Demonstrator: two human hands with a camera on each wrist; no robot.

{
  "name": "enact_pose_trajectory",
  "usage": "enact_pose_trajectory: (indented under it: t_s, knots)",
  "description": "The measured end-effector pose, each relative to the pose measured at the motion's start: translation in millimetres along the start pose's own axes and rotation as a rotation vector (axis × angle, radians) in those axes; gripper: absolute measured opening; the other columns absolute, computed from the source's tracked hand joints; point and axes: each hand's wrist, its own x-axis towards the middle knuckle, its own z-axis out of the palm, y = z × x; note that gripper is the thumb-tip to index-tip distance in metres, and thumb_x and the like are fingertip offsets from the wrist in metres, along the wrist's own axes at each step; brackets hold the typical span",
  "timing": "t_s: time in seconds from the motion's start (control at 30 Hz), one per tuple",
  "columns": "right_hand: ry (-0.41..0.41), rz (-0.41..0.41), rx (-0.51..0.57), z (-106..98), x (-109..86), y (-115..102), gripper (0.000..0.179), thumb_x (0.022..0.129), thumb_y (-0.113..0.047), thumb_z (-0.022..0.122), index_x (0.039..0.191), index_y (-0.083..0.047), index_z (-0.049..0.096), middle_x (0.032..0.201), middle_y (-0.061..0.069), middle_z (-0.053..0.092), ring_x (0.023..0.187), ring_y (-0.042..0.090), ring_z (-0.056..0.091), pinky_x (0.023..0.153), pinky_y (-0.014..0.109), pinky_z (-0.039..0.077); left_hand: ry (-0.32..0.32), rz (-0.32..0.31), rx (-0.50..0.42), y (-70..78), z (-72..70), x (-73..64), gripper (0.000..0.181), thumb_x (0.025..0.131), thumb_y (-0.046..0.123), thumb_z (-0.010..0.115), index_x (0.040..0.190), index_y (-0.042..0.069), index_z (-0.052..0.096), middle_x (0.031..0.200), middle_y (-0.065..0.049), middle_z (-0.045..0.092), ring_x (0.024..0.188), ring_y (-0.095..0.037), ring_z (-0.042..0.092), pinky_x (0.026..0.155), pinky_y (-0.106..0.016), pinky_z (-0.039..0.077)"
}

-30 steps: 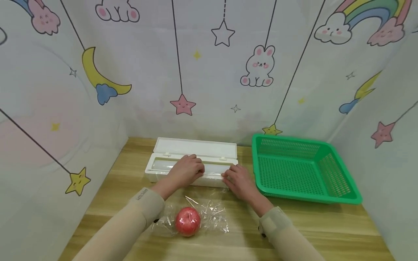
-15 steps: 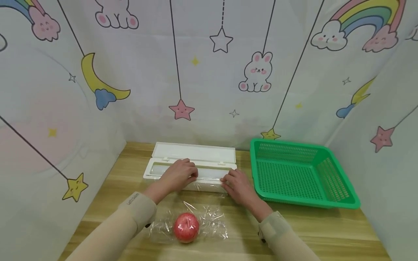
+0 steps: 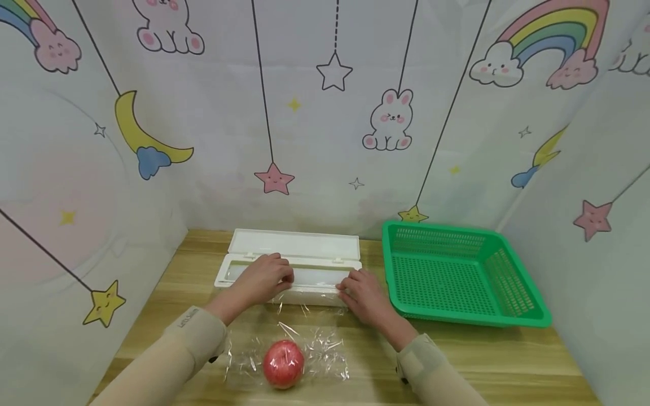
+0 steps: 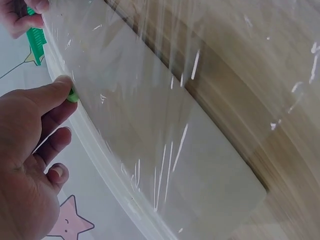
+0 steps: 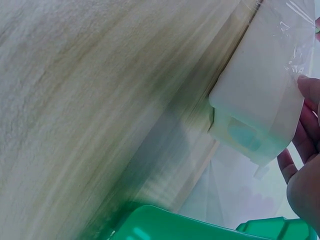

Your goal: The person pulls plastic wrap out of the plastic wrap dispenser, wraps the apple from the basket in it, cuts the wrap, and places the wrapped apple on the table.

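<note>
A white cling film box (image 3: 317, 298) stands on the table with its lid (image 3: 291, 243) raised and the film roll (image 3: 317, 277) showing inside. Thin clear film (image 4: 150, 105) hangs over its front. With thumb and forefinger, my left hand (image 3: 261, 279) pinches a small green slider (image 4: 73, 96) on the box's front rail, near the middle. At the right end, my right hand (image 3: 363, 293) grips the rail, thumb on the film side and fingers curled over the top. A red apple (image 3: 283, 364) rests on a crinkled film sheet (image 3: 325, 361) in front of the box.
A green plastic basket (image 3: 469, 317) stands to the right of the box, near my right hand. A white printed cloth (image 3: 223, 186) closes off the back and sides of the wooden table (image 3: 487, 361).
My left hand has slid leftward along the box's front rail with the slider. My right hand keeps its place at the right end. The head view has tilted up slightly.
</note>
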Motion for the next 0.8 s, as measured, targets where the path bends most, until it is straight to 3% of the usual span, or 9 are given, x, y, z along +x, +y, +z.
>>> enact_pose_trajectory:
  t_s: [0.33,0.5,0.8]
  knots:
    - [0.009,0.011,0.005,-0.3,-0.7,-2.9,0.013,0.089,-0.015,0.087,0.096,-0.011,0.076,0.089,0.000,0.064,0.087,0.023,0.060,0.078,0.041,0.052,0.016,-0.031,0.020,-24.5,-8.9,-31.3,0.022,0.085,0.010,0.088,0.080,0.020,0.069,0.079,0.008,0.062,0.076,-0.016,0.054,0.069,-0.036,0.050]
    - [0.002,0.009,0.005,1.5,-2.0,-1.3,0.013,0.090,-0.015,0.087,0.096,-0.012,0.076,0.090,0.000,0.065,0.087,0.022,0.060,0.077,0.040,0.053,0.029,-0.022,0.013,-29.7,-10.6,-38.3,0.021,0.085,0.010,0.088,0.080,0.019,0.070,0.079,0.008,0.063,0.075,-0.015,0.053,0.070,-0.036,0.050]
    - [-0.001,-0.004,0.005,0.6,-0.3,0.4,0.014,0.089,-0.015,0.087,0.097,-0.012,0.077,0.090,0.000,0.065,0.086,0.022,0.060,0.077,0.042,0.053,0.024,-0.061,-0.006,-43.1,-19.2,-54.9,0.021,0.085,0.008,0.089,0.081,0.020,0.072,0.082,0.009,0.065,0.076,-0.015,0.053,0.070,-0.036,0.050]
